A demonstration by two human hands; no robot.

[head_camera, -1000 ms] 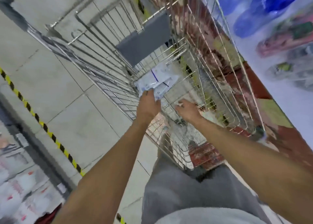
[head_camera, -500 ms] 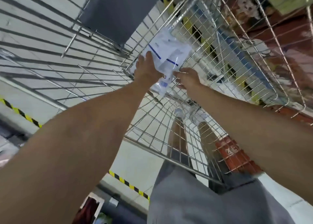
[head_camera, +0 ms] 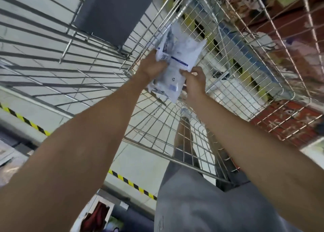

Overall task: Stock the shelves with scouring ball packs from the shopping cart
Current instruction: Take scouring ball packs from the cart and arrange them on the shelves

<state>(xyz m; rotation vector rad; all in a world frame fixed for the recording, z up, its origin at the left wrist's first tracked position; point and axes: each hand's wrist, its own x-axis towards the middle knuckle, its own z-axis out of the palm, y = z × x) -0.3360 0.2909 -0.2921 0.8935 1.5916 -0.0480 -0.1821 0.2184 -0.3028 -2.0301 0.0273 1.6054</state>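
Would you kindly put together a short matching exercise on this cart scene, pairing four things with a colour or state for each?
Things:
1. left hand
2. right hand
3. child-seat flap of the shopping cart
4. floor tape

Descriptions:
A. plain dark grey
B. striped yellow and black
C. grips the upper left part of the white packs
D. pinches the packs' right edge near the blue line

Pairs: 1-C, 2-D, 3-A, 4-B
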